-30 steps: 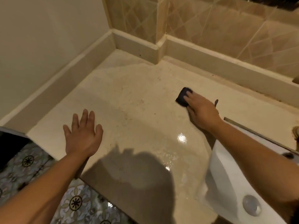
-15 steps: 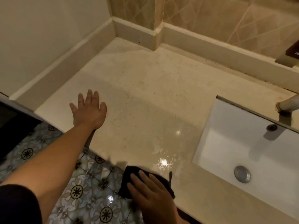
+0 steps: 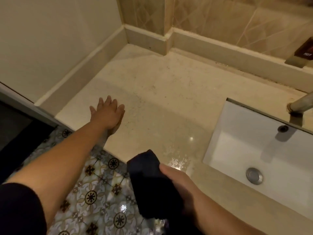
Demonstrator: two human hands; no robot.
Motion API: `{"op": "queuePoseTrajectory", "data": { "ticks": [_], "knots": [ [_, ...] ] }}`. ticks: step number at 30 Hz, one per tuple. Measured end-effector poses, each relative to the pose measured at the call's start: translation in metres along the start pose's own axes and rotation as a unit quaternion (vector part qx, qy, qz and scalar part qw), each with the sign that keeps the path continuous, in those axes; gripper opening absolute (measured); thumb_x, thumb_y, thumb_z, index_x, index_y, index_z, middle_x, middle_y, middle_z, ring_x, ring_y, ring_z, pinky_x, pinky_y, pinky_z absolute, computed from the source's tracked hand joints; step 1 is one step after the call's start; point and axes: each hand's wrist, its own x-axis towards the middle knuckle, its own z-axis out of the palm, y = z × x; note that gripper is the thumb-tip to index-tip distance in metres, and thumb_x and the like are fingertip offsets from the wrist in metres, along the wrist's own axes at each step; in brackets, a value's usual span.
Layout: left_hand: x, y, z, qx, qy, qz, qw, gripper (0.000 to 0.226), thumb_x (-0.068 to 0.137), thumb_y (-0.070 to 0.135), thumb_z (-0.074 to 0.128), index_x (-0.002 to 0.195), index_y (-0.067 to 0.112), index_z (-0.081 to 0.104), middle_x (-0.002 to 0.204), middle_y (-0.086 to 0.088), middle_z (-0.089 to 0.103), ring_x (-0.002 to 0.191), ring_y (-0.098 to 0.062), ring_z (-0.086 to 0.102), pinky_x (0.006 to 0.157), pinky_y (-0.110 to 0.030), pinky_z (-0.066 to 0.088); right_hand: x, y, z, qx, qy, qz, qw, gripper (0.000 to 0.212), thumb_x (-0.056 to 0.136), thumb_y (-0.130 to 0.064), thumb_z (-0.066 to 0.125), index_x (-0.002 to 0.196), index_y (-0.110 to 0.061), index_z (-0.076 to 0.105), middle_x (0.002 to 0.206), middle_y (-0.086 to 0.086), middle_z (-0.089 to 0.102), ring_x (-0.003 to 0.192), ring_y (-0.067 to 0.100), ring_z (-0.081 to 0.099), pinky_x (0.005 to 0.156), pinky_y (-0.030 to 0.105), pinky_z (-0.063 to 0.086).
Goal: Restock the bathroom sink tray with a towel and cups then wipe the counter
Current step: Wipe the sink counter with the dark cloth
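Our left hand [image 3: 107, 114] lay flat and open on the counter [image 3: 169, 99], fingers spread, close to the front edge and toward the left end of the slab. Our right hand [image 3: 179, 182] was closed around a dark cloth [image 3: 150, 180], which looked navy or black; the cloth was bunched in the grip and hung over the front lip of the counter, part of it above the patterned floor tiles [image 3: 94, 192] below. We could not tell whether any of the cloth touched the stone.

The counter was pale cream stone with faint dark specks, and a patch of wet sheen [image 3: 177, 160] glinted just beyond the cloth, between it and the sink [image 3: 254, 150]. The sink was a white rectangular basin set under the counter at the right, with a round metal drain [image 3: 254, 176] in its floor and a small overflow hole [image 3: 283, 128] on its back wall. A metal spout [image 3: 301, 105] reached in over it from the right edge.

At the upper right, on the raised ledge beneath the tan wall tiles [image 3: 220, 22], stood a small dark sign [image 3: 305, 50] on a grey base. We could make out light lettering that seemed to read "HOT", though it was cropped and blurred, so we were not sure of it. We found no other writing or brand mark. A dark sleeve [image 3: 20, 211] covered our left upper arm.
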Motion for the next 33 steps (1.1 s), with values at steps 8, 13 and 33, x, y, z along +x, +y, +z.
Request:
{"op": "queuePoseTrajectory", "data": {
  "ticks": [8,13,33],
  "knots": [
    [-0.095,0.11,-0.118,-0.235,-0.175,0.289,0.911,0.071,0.084,0.059,0.057,0.146,0.03,0.039,0.148,0.011,0.045,0.129,0.0,0.045,0.109,-0.026,0.035,-0.05,-0.136,0.023,-0.152,-0.025,-0.182,0.971,0.051,0.081,-0.02,0.072,0.126,-0.002,0.055,0.12,0.024,0.062,0.105,0.039,0.061,0.085,0.046,0.05],
    [-0.113,0.152,-0.168,-0.175,-0.161,0.364,0.901,0.045,0.089,0.029,0.071,0.131,0.026,0.057,0.121,0.006,0.066,0.112,-0.005,0.06,0.098,-0.025,0.045,-0.074,-0.195,0.043,-0.434,0.081,-0.291,0.849,0.02,0.08,-0.03,0.067,0.1,-0.023,0.069,0.095,0.003,0.073,0.088,0.024,0.07,0.075,0.039,0.057],
    [-0.087,0.086,-0.173,-0.179,-0.063,0.465,0.864,0.004,0.094,0.04,0.058,0.092,0.038,0.055,0.089,0.021,0.064,0.084,-0.002,0.06,0.067,-0.02,0.047,-0.077,-0.167,0.079,-0.609,0.26,-0.31,0.682,0.021,0.099,-0.042,0.04,0.118,-0.047,0.046,0.106,-0.025,0.059,0.097,-0.005,0.056,0.081,0.021,0.049]
  ]
}}
